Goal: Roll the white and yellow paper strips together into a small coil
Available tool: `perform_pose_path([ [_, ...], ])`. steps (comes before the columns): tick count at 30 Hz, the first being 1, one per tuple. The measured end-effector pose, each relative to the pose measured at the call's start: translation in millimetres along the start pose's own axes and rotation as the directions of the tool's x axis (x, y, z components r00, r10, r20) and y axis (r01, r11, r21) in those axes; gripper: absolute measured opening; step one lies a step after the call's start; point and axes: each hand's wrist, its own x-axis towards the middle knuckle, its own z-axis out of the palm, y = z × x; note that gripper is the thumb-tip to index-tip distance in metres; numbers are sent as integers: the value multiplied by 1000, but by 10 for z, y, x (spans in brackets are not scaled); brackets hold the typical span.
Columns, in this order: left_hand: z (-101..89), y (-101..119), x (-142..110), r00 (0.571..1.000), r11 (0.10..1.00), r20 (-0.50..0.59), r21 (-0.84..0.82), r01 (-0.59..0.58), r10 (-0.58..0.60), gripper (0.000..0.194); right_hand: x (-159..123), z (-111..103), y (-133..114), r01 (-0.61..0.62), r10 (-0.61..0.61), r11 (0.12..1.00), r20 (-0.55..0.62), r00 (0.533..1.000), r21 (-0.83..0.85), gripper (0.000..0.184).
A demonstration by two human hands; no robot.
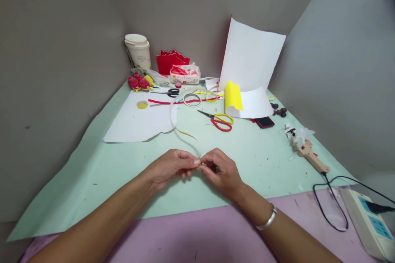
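Observation:
My left hand (173,166) and my right hand (224,172) meet over the front of the green table cover. Both are closed in a pinch, with thumb and fingertips together on the near end of a thin strip (186,134). The strip is narrow, whitish on one side and gold-yellow on the other. From my fingers it curls up and away in a loose loop above the cover. Its pinched end is mostly hidden by my fingertips. Beyond my hands lie scissors (221,122) with one red and one yellow handle, their blades pointing left.
A white paper sheet (135,125), tape rolls (191,100) and black-handled scissors (173,93) lie farther back. At the back right, a curved white sheet (251,55) stands behind folded yellow paper (233,98). A corded glue gun (311,158) and power strip (367,218) are on the right.

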Motion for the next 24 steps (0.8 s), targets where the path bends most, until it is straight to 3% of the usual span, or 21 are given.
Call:
perform_pose_path([
  [9,-62,-1,-10,995,1000,99,25,9,-11,27,13,-27,-11,36,-36,999,45,998,14,2],
  [24,-70,-7,12,996,999,83,21,43,-44,28,24,-28,-32,78,-78,997,44,996,-2,4],
])
